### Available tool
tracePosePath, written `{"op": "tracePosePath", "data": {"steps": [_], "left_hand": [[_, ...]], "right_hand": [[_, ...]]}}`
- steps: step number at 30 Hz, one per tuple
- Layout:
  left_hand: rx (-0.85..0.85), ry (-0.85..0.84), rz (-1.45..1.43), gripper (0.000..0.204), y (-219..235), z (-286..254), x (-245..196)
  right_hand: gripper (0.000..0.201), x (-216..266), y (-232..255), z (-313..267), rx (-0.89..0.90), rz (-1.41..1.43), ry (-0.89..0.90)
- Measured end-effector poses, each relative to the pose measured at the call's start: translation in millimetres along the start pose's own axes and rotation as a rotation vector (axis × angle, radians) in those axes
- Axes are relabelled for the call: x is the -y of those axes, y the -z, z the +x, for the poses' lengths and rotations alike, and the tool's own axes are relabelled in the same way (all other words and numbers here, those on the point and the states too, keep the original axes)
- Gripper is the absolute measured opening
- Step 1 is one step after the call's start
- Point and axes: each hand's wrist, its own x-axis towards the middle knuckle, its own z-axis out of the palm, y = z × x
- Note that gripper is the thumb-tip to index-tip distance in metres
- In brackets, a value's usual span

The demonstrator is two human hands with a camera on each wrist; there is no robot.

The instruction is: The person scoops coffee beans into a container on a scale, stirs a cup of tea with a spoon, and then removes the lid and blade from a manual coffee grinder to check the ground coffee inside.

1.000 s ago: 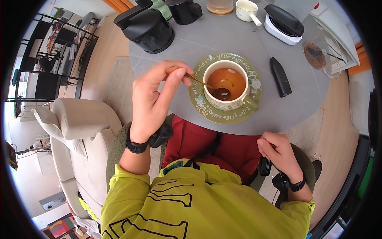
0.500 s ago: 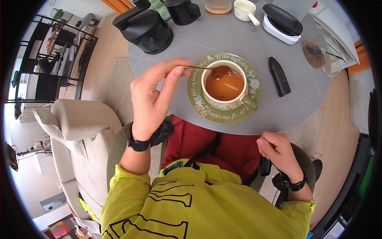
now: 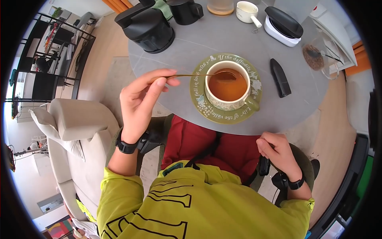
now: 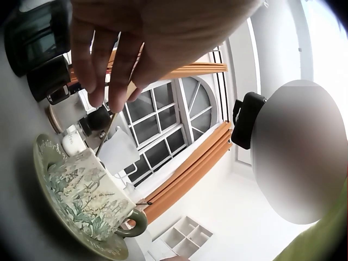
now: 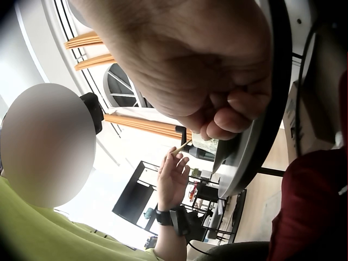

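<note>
Between thumb and fingers, my left hand (image 3: 139, 103) pinches the end of a thin gold-coloured spoon (image 3: 189, 75). The spoon crosses the rim of a patterned cup (image 3: 226, 105) of amber liquid (image 3: 227, 91); whether its bowl touches the liquid I cannot tell. A green lettered saucer (image 3: 199, 104) is under the cup (image 4: 89, 193), whose green handle points towards my right side. My right hand (image 3: 278, 153) lies at the table's near edge, away from the cup. In the right wrist view its fingers (image 5: 231, 117) are loosely curled with nothing in them.
On the grey table (image 3: 183, 51) stand a black kettle (image 3: 149, 32), a black mug (image 3: 185, 11), a small white pot (image 3: 246, 12) and a white case with a black lid (image 3: 282, 28). A black elongated object (image 3: 280, 78) lies right of the saucer, near a clear container (image 3: 314, 55).
My left hand has moved left, away from the cup. The spoon's bowl has shifted from the near part of the liquid towards the far rim, and its handle lies flatter. My right hand has stayed put.
</note>
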Motion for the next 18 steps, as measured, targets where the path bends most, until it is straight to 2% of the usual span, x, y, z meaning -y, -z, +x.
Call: {"op": "tracePosePath", "data": {"steps": [5,10,16,18], "left_hand": [[-0.012,-0.023,-0.066,0.021,10,-6,10],[0.048,0.002,0.005,0.021,17,-9,19],[0.004,-0.049,-0.048,0.022,20,-12,11],[0.02,-0.014,-0.053,0.022,17,-13,14]], "right_hand": [[0.027,-2,-3,1,-0.005,-0.028,0.003],[0.028,-2,-7,2,-0.032,-0.075,0.012],[0.028,6,-7,1,-0.08,-0.08,0.029],[0.029,8,-6,0,-0.092,-0.054,0.023]]}}
